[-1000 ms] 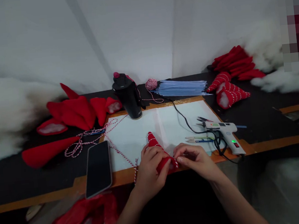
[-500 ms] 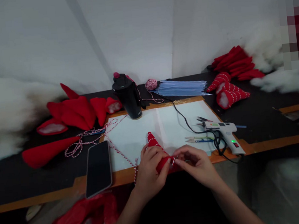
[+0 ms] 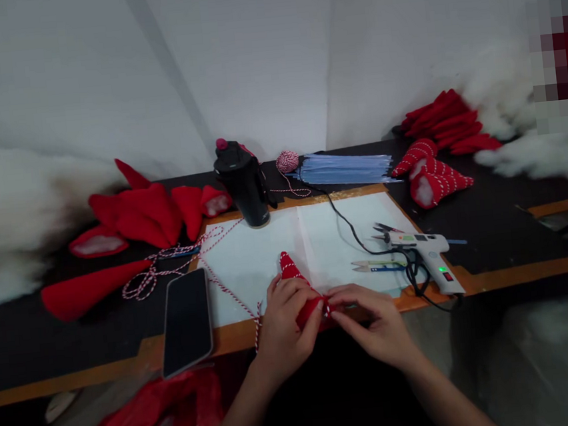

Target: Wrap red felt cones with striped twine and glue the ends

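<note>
While the left hand (image 3: pixel 289 330) was clenched around a red felt cone (image 3: pixel 306 298), the right hand (image 3: pixel 371 322) pinched its wide end with the fingertips, right where red-and-white twine (image 3: pixel 326 308) wrapped it. The cone lay tilted over the near edge of a white paper sheet (image 3: pixel 254 269), tip pointing far, and the sheet sat on an orange-edged board (image 3: pixel 236 337) on a black table (image 3: pixel 41 350). A loose twine strand ran from near the left hand across the paper to loops at left. A smartphone (image 3: pixel 187 323) lay just left of the hands. To the right were thread snips (image 3: pixel 378 265) and a hot glue gun (image 3: pixel 426 253) with a green light on and its black cord curled beside it. At the far edge stood a black tumbler (image 3: pixel 241 187), next to a twine ball (image 3: pixel 287 162) and a bundle of glue sticks (image 3: pixel 345 168). Plain red felt cones (image 3: pixel 146 213) and white stuffing (image 3: pixel 4 226) sat at far left; twine-wrapped cones (image 3: pixel 436 183) sat at far right. A red plastic bag (image 3: pixel 148 420) lay near, below the table.
</note>
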Action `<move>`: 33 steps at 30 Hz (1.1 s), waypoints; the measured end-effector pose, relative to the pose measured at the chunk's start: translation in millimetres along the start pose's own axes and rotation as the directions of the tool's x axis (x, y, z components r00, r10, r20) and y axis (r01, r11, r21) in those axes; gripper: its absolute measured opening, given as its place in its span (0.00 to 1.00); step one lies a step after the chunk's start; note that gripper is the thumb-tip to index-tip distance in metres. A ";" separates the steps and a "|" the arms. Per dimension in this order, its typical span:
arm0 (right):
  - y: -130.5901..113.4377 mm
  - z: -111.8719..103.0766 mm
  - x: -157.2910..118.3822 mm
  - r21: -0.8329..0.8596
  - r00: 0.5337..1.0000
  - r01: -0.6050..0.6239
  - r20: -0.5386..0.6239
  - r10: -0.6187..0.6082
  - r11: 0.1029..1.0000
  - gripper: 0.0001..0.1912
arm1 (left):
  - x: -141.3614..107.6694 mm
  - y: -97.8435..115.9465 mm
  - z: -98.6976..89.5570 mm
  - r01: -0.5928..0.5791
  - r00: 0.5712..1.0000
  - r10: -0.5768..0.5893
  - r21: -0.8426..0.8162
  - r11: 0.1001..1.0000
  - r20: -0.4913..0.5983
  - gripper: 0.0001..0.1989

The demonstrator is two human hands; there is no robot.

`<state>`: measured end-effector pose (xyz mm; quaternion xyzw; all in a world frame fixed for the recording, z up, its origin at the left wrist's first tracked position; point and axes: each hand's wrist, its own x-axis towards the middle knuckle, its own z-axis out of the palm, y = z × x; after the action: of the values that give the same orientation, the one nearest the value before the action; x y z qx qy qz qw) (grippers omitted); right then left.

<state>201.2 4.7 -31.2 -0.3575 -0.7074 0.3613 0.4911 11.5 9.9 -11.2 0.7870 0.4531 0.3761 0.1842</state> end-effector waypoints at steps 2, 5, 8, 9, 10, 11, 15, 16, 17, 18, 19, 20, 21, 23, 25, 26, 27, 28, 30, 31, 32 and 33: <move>0.6 2.0 -0.7 -0.022 1.000 0.008 -0.028 -0.009 1.000 0.11 | -0.2 2.6 -1.6 -0.001 1.000 0.001 -0.013 1.000 0.002 0.05; 0.8 3.8 -1.6 -0.039 0.999 0.004 -0.048 -0.006 0.999 0.10 | -1.6 6.0 -4.2 -0.009 0.999 0.011 -0.041 0.999 0.030 0.06; 0.5 4.5 -2.4 -0.038 0.998 0.003 -0.058 -0.005 0.999 0.10 | -3.5 5.9 -4.1 -0.012 0.999 0.014 -0.030 0.999 0.043 0.08; 0.3 4.6 -2.6 -0.036 0.998 0.003 -0.061 -0.006 0.999 0.10 | -3.9 5.1 -3.3 -0.010 0.999 0.011 -0.021 1.000 0.035 0.07; 0.0 4.7 -2.8 -0.034 0.998 0.003 -0.063 -0.005 0.999 0.10 | -4.1 4.0 -2.4 -0.008 1.000 0.009 -0.013 1.000 0.027 0.06; -0.3 4.8 -3.0 -0.030 0.998 -0.001 -0.064 -0.001 1.000 0.09 | -4.2 2.9 -1.4 -0.009 1.000 0.009 -0.008 1.000 0.017 0.05; -0.4 5.9 -3.8 0.034 0.994 -0.074 -0.072 0.076 0.997 0.05 | -3.3 0.0 1.0 -0.021 1.000 0.021 -0.011 1.000 0.001 0.07; -0.1 6.6 -4.1 0.067 0.992 -0.099 -0.075 0.104 0.993 0.04 | -3.0 -0.2 1.1 -0.023 1.000 0.023 -0.012 1.000 0.001 0.07; 0.2 7.5 -4.5 0.104 0.988 -0.123 -0.080 0.132 0.987 0.04 | -2.7 -0.3 1.2 -0.025 1.000 0.025 -0.012 1.000 0.003 0.07; 0.4 8.6 -4.8 0.139 0.984 -0.142 -0.085 0.155 0.980 0.04 | -2.5 -0.3 1.2 -0.028 1.000 0.028 -0.012 1.000 0.005 0.07; 0.5 9.9 -5.1 0.170 0.981 -0.155 -0.091 0.173 0.973 0.05 | -2.3 -0.4 1.2 -0.031 1.000 0.031 -0.012 0.999 0.006 0.07; 0.5 11.4 -5.4 0.193 0.978 -0.161 -0.100 0.183 0.968 0.06 | -2.3 -0.5 1.3 -0.033 0.999 0.033 -0.011 0.999 0.007 0.08; 0.3 12.9 -5.5 0.205 0.976 -0.162 -0.109 0.187 0.965 0.07 | -2.3 -0.7 1.4 -0.035 0.999 0.035 -0.009 0.999 0.007 0.08; -0.4 16.0 -5.7 0.201 0.976 -0.152 -0.124 0.179 0.968 0.09 | -2.9 -1.0 1.8 -0.043 0.999 0.043 -0.001 0.999 0.000 0.08; -1.0 19.1 -5.8 0.173 0.977 -0.140 -0.138 0.165 0.975 0.10 | -4.0 -1.1 2.4 -0.059 0.998 0.060 0.012 0.998 -0.011 0.08; -1.2 20.5 -6.0 0.153 0.977 -0.132 -0.146 0.155 0.979 0.10 | -4.7 -1.0 2.7 -0.068 0.997 0.069 0.019 0.997 -0.018 0.08; -1.3 21.9 -6.1 0.132 0.977 -0.124 -0.155 0.144 0.983 0.11 | -5.5 -0.6 3.0 -0.076 0.997 0.077 0.026 0.997 -0.024 0.07; -1.1 23.3 -6.3 0.112 0.977 -0.116 -0.167 0.133 0.987 0.12 | -6.2 0.0 3.4 -0.083 0.996 0.084 0.033 0.996 -0.030 0.07; -0.2 26.0 -6.8 0.071 0.975 -0.105 -0.190 0.117 0.992 0.13 | -7.8 1.7 4.3 -0.090 0.995 0.092 0.043 0.995 -0.038 0.07; 0.5 27.3 -7.0 0.054 0.974 -0.103 -0.198 0.112 0.993 0.14 | -8.6 2.7 4.9 -0.092 0.995 0.094 0.044 0.995 -0.042 0.07; 1.4 28.6 -7.2 0.041 0.973 -0.102 -0.205 0.108 0.994 0.15 | -9.3 3.7 5.6 -0.094 0.994 0.096 0.043 0.995 -0.043 0.07; 2.3 29.8 -7.4 0.032 0.972 -0.103 -0.211 0.107 0.994 0.15 | -10.1 4.4 6.3 -0.097 0.994 0.098 0.042 0.994 -0.044 0.07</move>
<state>175.1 -5.3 -44.0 -0.4258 -0.6275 0.3538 0.5475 15.7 -0.7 -16.7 0.8028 0.4257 0.3936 0.1392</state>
